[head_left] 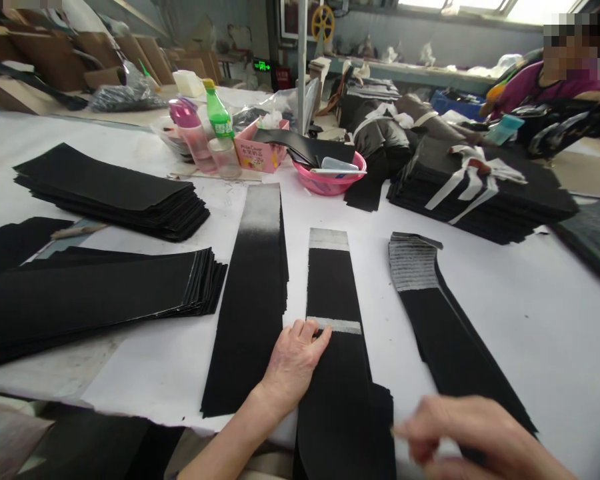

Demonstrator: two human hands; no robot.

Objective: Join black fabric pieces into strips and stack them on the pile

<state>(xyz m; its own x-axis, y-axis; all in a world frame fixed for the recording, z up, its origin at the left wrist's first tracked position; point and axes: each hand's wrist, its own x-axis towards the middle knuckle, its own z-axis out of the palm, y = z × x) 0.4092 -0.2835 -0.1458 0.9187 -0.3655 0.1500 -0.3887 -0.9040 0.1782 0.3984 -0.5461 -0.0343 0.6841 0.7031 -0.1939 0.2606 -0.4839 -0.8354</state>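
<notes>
My left hand [293, 363] is closed at the left edge of a black strip [343, 373], its fingertips beside a pale grey band across that strip. Beyond the band lies another length of black strip [333, 283] with a grey far end. My right hand [460, 430], smeared by motion, is at the lower right, near the strip's right edge; what its fingers hold, if anything, I cannot make out. To the left lies a long black piece [253, 307] with a whitish far end. On the right, layered black strips [460, 340] show stepped grey-streaked ends.
Two stacks of black sheets [110, 187] [95, 297] lie on the left. Behind are a green bottle [219, 113], a pink box [260, 150] and a pink basin [330, 180]. A tied black bundle [510, 177] sits back right; a person [525, 87] is beyond it.
</notes>
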